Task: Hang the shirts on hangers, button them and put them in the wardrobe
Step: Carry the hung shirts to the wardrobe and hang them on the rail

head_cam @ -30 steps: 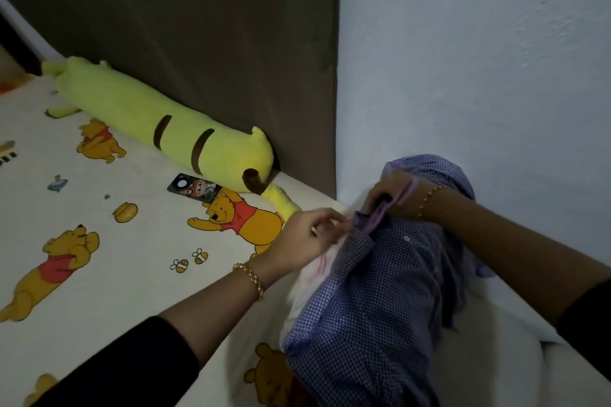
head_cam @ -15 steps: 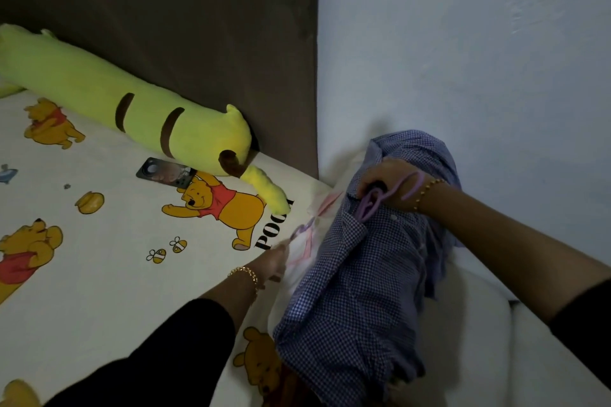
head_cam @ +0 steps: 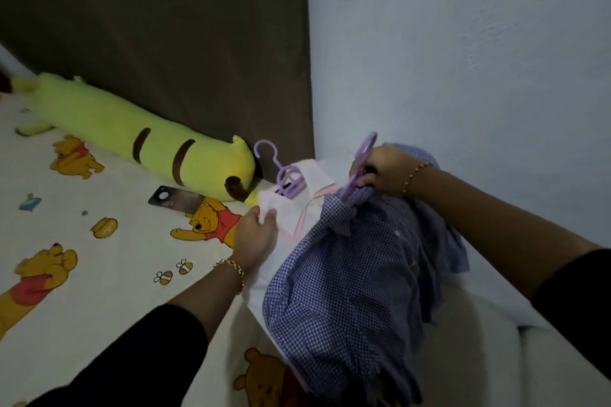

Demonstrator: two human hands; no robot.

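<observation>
The bed (head_cam: 99, 301) fills the left and lower part of your view, its pale sheet printed with yellow bears. Behind it stand a dark brown headboard (head_cam: 165, 26) and, to the right, a white wall (head_cam: 463, 76). A long yellow-green plush toy (head_cam: 109, 129) with brown stripes lies along the foot of the headboard.

The blue checked shirt (head_cam: 347, 291) hangs bunched in front of you near the corner, its lower part draping over the bed's edge and covering much of the white shirt (head_cam: 291, 211). That white shirt, with pink trim at the placket, lies on the bed just left of the checked one, its collar towards the headboard.

Your right hand (head_cam: 383, 172) is at the top of the checked shirt, fingers curled tight round the lilac hanger (head_cam: 350, 187), whose hook sticks up past your knuckles. Your left hand (head_cam: 254, 238) pinches the white shirt's collar edge between thumb and fingers.

A second hanger (head_cam: 284, 172), also lilac, sits in the white shirt's neck with its hook pointing towards the plush toy. A dark phone (head_cam: 175, 200) lies flat on the sheet just beside the toy. Each wrist carries a gold bracelet (head_cam: 233, 269)
</observation>
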